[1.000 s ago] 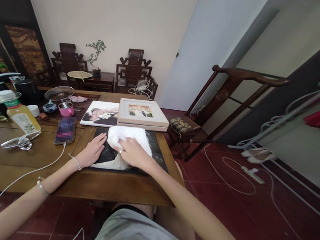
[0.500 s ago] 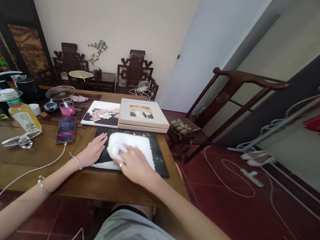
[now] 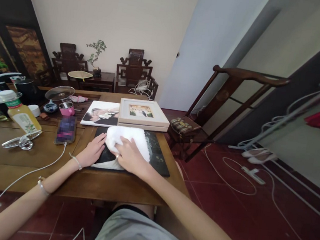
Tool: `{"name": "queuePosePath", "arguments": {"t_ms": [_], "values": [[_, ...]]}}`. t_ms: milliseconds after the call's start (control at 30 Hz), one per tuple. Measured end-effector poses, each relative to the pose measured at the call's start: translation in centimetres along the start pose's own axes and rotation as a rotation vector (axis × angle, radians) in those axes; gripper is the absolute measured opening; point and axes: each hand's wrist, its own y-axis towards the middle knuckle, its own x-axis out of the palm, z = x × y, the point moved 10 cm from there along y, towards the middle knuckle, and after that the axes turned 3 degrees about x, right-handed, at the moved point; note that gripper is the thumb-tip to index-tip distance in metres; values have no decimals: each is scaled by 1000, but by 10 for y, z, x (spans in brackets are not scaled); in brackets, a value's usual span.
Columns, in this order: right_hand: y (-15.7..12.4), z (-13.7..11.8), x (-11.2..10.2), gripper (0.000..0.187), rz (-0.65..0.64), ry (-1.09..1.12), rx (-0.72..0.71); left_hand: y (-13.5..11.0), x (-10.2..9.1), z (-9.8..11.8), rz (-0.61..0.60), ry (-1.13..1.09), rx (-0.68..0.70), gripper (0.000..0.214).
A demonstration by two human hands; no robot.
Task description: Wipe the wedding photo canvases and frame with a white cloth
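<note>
A dark photo panel (image 3: 159, 161) lies flat near the front right corner of the wooden table (image 3: 53, 179). Spread over its middle is a fluffy white cloth (image 3: 140, 139), which hides much of the picture. My right hand (image 3: 130, 156) presses down on the cloth, its fingers curled into a bunched fold. At the panel's left edge my left hand (image 3: 93, 152) rests flat with fingers stretched out, holding nothing. Just behind the panel are a white photo print (image 3: 102, 113) and a framed photo in a pale box (image 3: 160, 117).
Left on the table stand a bottle of yellow liquid (image 3: 22, 113), a phone (image 3: 66, 130) on a white cable, a silver hair clip (image 3: 21, 140), a pink mug (image 3: 67, 109) and a glass lid (image 3: 60, 93). A wooden chair (image 3: 223, 100) holding a plaid bag (image 3: 184, 127) stands right.
My right hand has slid the white cloth up and to the left across the panel, uncovering more of its right side. My left hand has stayed in place.
</note>
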Motion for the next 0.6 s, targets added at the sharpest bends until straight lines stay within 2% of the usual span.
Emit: {"name": "queuePosePath", "arguments": {"t_ms": [167, 267, 400, 533, 600], "values": [[-64, -30, 0, 30, -48, 106, -83, -1, 0, 2, -27, 21, -12, 50], [-85, -35, -3, 31, -79, 173, -107, -1, -1, 3, -24, 31, -15, 49], [-79, -5, -10, 28, -37, 160, -32, -1, -1, 1, -3, 19, -27, 49], [-51, 42, -14, 30, 23, 64, 118, -1, -3, 0, 11, -20, -37, 50], [-36, 55, -15, 31, 42, 18, 183, 0, -7, 3, 29, -63, -42, 50]]}}
